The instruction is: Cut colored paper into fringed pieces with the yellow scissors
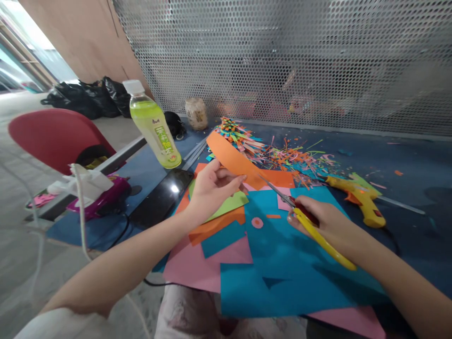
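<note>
My left hand (215, 188) pinches a curved strip of orange paper (231, 155) between thumb and fingers, raised above the table. In my right hand (314, 216) is a pair of scissors (314, 235) with yellow handles, its blades pointing up and left to the lower end of the strip. Whether the blades touch the paper I cannot tell. Beneath both hands lie blue paper sheets (282, 282), pink paper (197, 268) and a green piece (229, 205). A small round pink piece with an orange centre (257, 222) rests on the blue sheet.
A yellow glue gun (360, 197) lies at right. Fringed paper cones (235, 136) and cut paper shreds (303, 157) are at the back. To the left stand a green drink bottle (155, 129), a black phone (162, 195) and a purple tissue box (102, 195). Behind is a perforated metal panel (282, 56).
</note>
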The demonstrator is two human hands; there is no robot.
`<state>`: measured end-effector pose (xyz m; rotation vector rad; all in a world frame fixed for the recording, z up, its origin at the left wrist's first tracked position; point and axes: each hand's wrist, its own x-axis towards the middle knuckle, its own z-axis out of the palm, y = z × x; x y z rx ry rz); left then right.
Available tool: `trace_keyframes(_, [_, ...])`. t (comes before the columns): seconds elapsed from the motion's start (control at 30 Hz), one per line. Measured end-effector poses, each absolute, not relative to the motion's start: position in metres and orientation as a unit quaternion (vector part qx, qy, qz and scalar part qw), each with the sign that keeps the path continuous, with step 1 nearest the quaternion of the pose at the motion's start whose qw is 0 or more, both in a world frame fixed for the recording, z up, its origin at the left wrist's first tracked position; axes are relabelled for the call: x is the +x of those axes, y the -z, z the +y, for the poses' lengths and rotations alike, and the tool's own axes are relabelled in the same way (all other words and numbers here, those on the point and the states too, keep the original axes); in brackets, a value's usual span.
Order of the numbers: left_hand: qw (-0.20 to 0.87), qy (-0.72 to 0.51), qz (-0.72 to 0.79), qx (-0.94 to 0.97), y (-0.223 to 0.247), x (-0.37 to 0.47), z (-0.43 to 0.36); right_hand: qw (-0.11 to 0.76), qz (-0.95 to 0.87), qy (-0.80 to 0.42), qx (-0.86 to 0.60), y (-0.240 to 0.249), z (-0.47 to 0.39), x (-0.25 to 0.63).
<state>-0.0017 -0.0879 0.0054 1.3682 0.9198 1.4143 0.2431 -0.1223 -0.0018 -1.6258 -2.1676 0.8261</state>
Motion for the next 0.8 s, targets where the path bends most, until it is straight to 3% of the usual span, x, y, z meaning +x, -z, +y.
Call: trace_keyframes(0.8, [0.457, -0.567, 0.385, 0.567, -0.0044, -0.0028, -0.0857, 0.143, -0.774, -0.223, -0.574, -0.0072, -0.1221, 0.2429])
